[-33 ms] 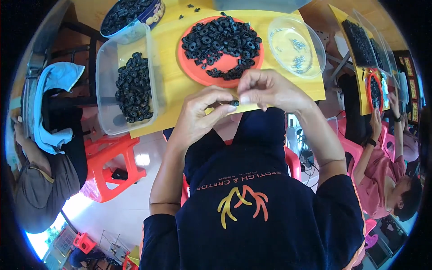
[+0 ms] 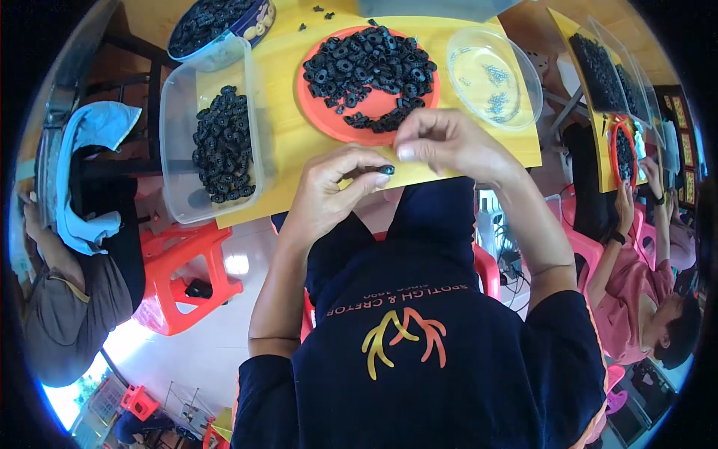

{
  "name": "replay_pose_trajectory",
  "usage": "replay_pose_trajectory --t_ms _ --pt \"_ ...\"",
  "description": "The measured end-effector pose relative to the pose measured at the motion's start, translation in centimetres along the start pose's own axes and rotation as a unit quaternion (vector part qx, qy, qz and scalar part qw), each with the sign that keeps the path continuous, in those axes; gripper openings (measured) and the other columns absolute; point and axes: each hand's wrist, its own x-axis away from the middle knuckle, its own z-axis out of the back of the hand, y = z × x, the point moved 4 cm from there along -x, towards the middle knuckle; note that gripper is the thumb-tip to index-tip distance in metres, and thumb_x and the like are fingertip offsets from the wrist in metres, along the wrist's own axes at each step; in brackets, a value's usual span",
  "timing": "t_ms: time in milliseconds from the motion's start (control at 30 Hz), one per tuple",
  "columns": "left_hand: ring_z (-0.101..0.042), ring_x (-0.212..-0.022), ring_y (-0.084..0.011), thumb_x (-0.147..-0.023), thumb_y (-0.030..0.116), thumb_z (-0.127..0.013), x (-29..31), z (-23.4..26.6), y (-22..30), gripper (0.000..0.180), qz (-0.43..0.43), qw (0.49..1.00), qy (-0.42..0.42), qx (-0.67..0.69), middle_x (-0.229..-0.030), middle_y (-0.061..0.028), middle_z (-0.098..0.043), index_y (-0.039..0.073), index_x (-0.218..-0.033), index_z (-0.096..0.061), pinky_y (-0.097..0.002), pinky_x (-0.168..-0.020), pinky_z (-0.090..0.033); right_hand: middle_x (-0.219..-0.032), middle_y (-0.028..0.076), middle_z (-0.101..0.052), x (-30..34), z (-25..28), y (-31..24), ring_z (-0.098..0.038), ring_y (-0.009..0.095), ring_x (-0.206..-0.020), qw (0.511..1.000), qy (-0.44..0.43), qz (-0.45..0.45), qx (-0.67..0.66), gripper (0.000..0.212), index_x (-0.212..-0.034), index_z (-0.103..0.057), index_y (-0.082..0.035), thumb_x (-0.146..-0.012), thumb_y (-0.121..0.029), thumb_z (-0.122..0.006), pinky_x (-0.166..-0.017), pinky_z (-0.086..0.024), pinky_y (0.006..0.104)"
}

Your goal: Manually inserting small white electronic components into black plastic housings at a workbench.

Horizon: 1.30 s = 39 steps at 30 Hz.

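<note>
My left hand point(image 2: 335, 179) pinches a small round black plastic part point(image 2: 386, 170) between thumb and forefinger, just off the near edge of the table. To its right and slightly higher, apart from the part, is my right hand point(image 2: 445, 142). Its thumb and fingertips are curled together; whatever lies between them, if anything, is too small to make out. Beyond both hands a red-orange round tray point(image 2: 318, 120) bears a heap of black ring-like parts point(image 2: 366, 67). A shallow clear round dish point(image 2: 535, 97) at the right holds tiny silvery pieces point(image 2: 496, 99).
On the left stands a clear plastic box point(image 2: 173, 150) with many black parts point(image 2: 223, 146). A dark tub point(image 2: 213, 30) of parts is behind it. The yellow table point(image 2: 288, 168) carries everything. People sit at both sides, near a red stool point(image 2: 187, 277).
My right hand has drawn slightly up and away from the black part. My left hand keeps its pinch in nearly the same place.
</note>
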Motion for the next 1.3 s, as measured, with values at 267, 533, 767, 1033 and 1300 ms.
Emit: replay_pose_trajectory --t_ms 267,533,767,1033,1300 --pt "-0.064 -0.079 -0.0108 -0.089 -0.001 -0.064 1.6 1.9 -1.7 0.017 0.118 0.987 0.076 0.073 -0.092 -0.0061 -0.066 -0.004 -0.106 -0.067 -0.0242 -0.070 -0.052 -0.088 0.014 -0.066 -5.2 0.3 -1.0 -0.064 0.033 -0.081 0.873 0.111 0.247 0.406 0.013 -0.093 -0.070 -0.005 -0.084 -0.014 -0.068 -0.074 -0.051 0.0410" --pt "-0.062 -0.075 -0.0077 -0.091 0.003 -0.065 2.4 3.2 -2.7 0.015 0.130 0.982 0.118 0.072 -0.083 -0.0024 -0.065 -0.002 -0.105 -0.067 -0.0229 -0.068 -0.051 -0.092 0.014 -0.066 -7.5 -1.5 -0.9 -0.065 0.034 -0.087 0.828 0.070 0.212 0.514 0.017 -0.094 -0.071 -0.006 -0.085 -0.020 -0.065 -0.075 -0.052 0.0432" --pt "-0.064 -0.076 -0.0116 -0.090 0.001 -0.066 2.4 3.4 -2.9 0.017 0.138 0.980 0.124 0.073 -0.089 -0.0063 -0.067 -0.003 -0.106 -0.065 -0.0245 -0.068 -0.051 -0.093 0.015 -0.066 -8.1 -2.8 -1.5 -0.066 0.035 -0.087 0.799 0.077 0.126 0.582 0.019 -0.093 -0.072 -0.007 -0.083 -0.022 -0.067 -0.075 -0.052 0.0445" --pt "-0.065 -0.075 -0.0131 -0.089 0.002 -0.067 1.5 3.2 -2.4 0.018 0.119 0.970 0.177 0.118 -0.092 -0.0104 -0.070 -0.005 -0.106 -0.065 -0.0254 -0.067 -0.052 -0.079 0.009 -0.067 -7.6 -1.0 -1.5 -0.059 0.017 -0.067 0.949 0.086 0.126 0.277 0.018 -0.100 -0.072 -0.004 -0.087 -0.016 -0.067 -0.060 -0.047 0.0301" --pt "-0.064 -0.070 -0.0092 -0.089 0.004 -0.068 -0.7 1.3 -0.9 0.018 0.067 0.958 0.214 0.179 -0.084 -0.0063 -0.068 -0.003 -0.106 -0.066 -0.0221 -0.061 -0.051 -0.080 0.004 -0.064 -3.8 -0.5 -1.2 -0.046 0.005 -0.057 0.986 0.006 0.019 -0.168 0.023 -0.110 -0.068 0.001 -0.093 -0.014 -0.066 -0.054 -0.044 0.0226"
